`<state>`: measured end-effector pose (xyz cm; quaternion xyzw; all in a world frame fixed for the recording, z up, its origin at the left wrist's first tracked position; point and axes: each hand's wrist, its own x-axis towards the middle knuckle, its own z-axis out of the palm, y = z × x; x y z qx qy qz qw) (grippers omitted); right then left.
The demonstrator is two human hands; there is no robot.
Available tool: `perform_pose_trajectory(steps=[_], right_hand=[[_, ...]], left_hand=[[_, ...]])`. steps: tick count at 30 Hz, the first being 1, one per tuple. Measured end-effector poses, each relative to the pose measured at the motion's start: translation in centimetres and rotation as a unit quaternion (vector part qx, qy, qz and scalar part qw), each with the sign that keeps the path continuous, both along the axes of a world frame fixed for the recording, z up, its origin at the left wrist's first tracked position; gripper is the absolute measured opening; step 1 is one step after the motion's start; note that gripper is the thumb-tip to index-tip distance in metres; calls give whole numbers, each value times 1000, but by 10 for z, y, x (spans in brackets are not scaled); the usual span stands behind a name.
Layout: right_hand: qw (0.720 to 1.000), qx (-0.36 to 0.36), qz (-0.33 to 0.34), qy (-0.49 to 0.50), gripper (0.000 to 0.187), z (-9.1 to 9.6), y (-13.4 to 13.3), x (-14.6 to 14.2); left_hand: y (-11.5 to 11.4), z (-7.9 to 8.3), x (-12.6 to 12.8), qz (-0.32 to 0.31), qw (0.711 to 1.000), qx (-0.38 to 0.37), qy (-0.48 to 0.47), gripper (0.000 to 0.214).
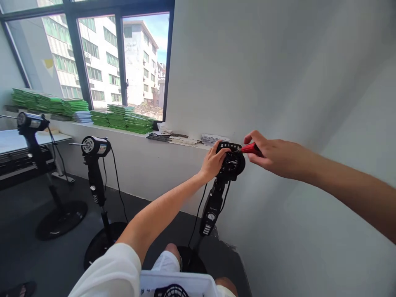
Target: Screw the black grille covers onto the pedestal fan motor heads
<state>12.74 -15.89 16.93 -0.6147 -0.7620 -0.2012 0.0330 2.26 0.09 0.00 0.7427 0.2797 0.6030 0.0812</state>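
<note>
Foreground: we see a white bin (185, 282) at the bottom edge, nearest the camera, with a black grille part (171, 291) inside it; a white sleeve (108, 272) lies just left of it.
Far-left stand: a fan stand without blades (29, 123) rises on a round black base (62, 218) beside a white table (18, 140).
Second stand: a second motor head (94, 145) sits on its own pole and base, with a cable hanging from it, well apart from the hands.
Window sill: stacks of green sheets (123, 117) lie along the sill (139, 136) under the window; loose papers (213, 139) lie further right.
Left hand: the left hand (213, 161) is wrapped around the left side of the motor housing (232, 161), fingers curled against it in a closed grasp.
Work item: we locate the motor housing at the top of the nearest fan stand (212, 208), close to the white wall (278, 82), between the two hands.
Right hand: the right hand (267, 154) pinches a red-handled screwdriver (251, 149) between thumb and fingers, closed tightly on the handle.
Tool position: the screwdriver lies roughly level, its tip pointing left into the upper right of the housing; we cannot tell whether the tip sits in a screw.
</note>
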Motion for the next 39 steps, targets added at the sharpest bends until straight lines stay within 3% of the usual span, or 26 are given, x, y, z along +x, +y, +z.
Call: perform_pose_trajectory(steps=[2,7,13,15,18,20,25,29,34,39], right_hand=[[998,16,-23,-50,24,-1,-2,-4],[974,127,-128,-139,35,-8,-6,-18],[999,36,-38,2,30,-5,2,-8],[997,35,-54,-38,31,-3,-1,-6],[981,92,-118,-122,46,-3,-9,-9],[980,104,-124,-116,51,-4,-12,-9],[997,10,-68,-35,37,-6,-9,-2],[985,85,-127,-82,44,-6,-8,-2],[997,31,-69,-27,37,-7,-6,-5],[984,112,-121,-61,48,-3,-1,3]], left_hand=[[0,2,0,6,1000,-6,10,34],[2,6,3,11,1000,-11,13,36],[-2,8,1,9,1000,-12,15,36],[-4,7,1,6,1000,-22,13,36],[-5,6,2,5,999,-34,8,36],[-5,4,2,5,999,-32,5,36],[-6,1,2,4,1000,-24,2,35],[-7,0,2,-1,1000,-29,-6,35],[-8,0,2,-9,999,-38,-8,34],[-9,0,2,-5,999,-33,-6,34]])
